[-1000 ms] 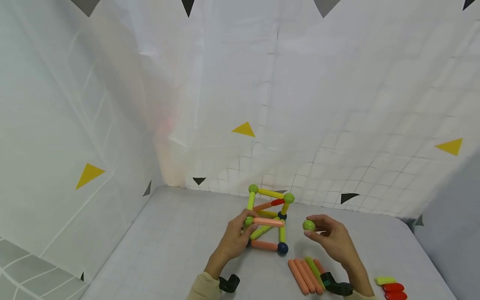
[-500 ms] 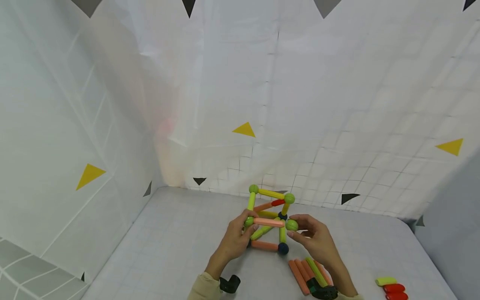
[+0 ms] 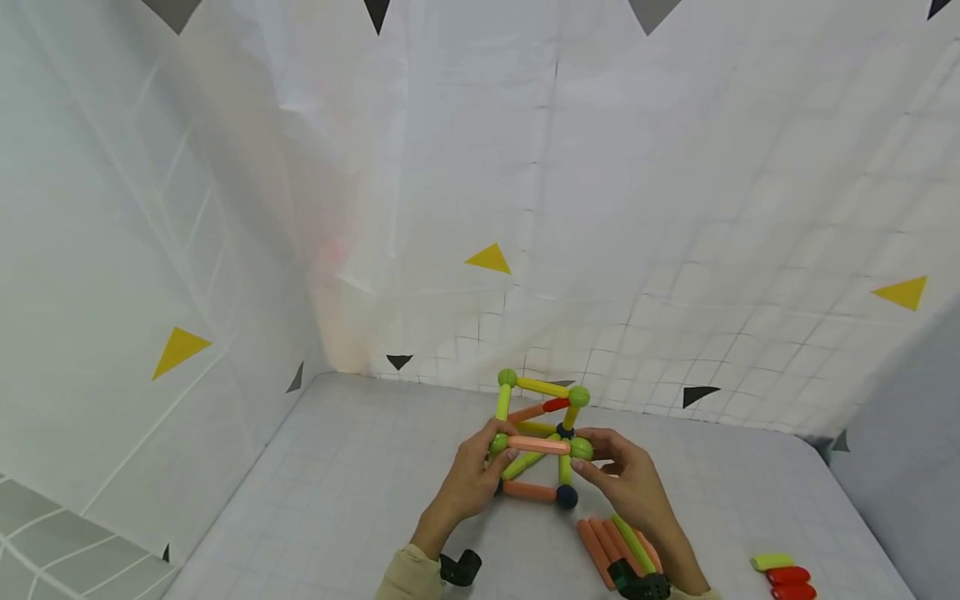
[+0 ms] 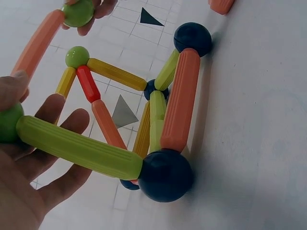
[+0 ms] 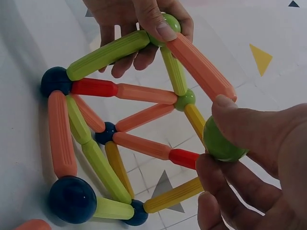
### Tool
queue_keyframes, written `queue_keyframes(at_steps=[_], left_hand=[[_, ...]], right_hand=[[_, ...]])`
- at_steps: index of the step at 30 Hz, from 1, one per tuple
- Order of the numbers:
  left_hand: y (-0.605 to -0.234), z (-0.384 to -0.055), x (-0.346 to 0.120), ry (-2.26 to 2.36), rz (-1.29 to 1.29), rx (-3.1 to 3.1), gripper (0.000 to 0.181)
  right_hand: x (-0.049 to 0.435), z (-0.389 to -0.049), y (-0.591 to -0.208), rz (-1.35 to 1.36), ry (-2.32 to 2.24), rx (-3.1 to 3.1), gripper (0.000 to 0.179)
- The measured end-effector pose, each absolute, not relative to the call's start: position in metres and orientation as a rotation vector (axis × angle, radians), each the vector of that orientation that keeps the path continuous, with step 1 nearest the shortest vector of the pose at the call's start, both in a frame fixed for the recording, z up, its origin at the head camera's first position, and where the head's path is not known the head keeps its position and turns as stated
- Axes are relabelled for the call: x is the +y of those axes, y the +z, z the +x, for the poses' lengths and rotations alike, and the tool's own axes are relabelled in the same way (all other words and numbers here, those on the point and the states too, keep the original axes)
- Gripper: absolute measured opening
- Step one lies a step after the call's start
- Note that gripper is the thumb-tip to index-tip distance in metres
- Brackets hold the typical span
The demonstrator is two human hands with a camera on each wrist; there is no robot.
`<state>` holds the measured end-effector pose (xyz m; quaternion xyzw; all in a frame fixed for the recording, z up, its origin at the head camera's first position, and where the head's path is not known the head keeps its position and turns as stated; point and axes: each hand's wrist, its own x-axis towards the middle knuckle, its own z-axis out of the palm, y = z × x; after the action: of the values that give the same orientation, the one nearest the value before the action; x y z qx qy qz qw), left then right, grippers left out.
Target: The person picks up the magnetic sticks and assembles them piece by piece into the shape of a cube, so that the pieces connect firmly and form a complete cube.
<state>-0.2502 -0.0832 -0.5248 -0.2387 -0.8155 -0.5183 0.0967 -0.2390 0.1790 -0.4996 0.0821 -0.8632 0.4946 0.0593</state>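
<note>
A frame of rods and balls stands on the table, with navy balls (image 5: 72, 200) at its base and green balls (image 3: 507, 378) along its top. My left hand (image 3: 468, 479) pinches the near left green ball (image 3: 498, 443), from which a salmon rod (image 3: 538, 445) runs level to the right. At that rod's free end, my right hand (image 3: 633, 479) holds another green ball (image 5: 221, 139) between thumb and fingers. The ball sits right at the rod's tip, and my right thumb overlaps that tip in the right wrist view. Below hangs a lime upright (image 3: 565, 468) above a navy corner ball.
Several salmon rods (image 3: 594, 550) and a lime rod (image 3: 633, 543) lie side by side in front of the frame, partly under my right wrist. Farther right lie a short lime piece (image 3: 772, 562) and two red pieces (image 3: 789, 576). A white sheet wall (image 3: 420, 317) rises behind.
My right hand has moved left, bringing its green ball from beside the frame to the salmon rod's free end. The left hand and the frame have stayed put.
</note>
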Motion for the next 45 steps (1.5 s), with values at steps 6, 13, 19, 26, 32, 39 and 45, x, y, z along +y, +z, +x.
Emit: queue_keyframes(at_steps=[6,13,19,26,32,39,45], left_hand=[[-0.525,-0.250,-0.083,-1.551,-0.704,-2.414,0.019],[-0.526,-0.251,-0.083,-1.556,-0.712,-2.413,0.018],[-0.527,-0.252,-0.084,-1.559,-0.717,-2.411,0.018],[-0.527,-0.251,-0.084,-1.548,-0.705,-2.424,0.017],[-0.526,-0.250,-0.083,-1.552,-0.703,-2.419,0.018],[-0.528,-0.249,-0.082,-1.553,-0.708,-2.416,0.018],[-0.530,-0.251,-0.082,-1.523,-0.723,-2.393,0.019]], right_hand=[[0.177,-0.236,-0.496,0.320,1.431,-2.569,0.043],[0.180,-0.233,-0.492,0.380,1.408,-2.580,0.047],[0.184,-0.234,-0.491,0.393,1.394,-2.589,0.043],[0.188,-0.234,-0.490,0.430,1.436,-2.609,0.042],[0.188,-0.233,-0.490,0.458,1.461,-2.591,0.042],[0.196,-0.232,-0.489,0.326,1.407,-2.704,0.052],[0.211,-0.232,-0.492,0.235,1.366,-2.987,0.054]])
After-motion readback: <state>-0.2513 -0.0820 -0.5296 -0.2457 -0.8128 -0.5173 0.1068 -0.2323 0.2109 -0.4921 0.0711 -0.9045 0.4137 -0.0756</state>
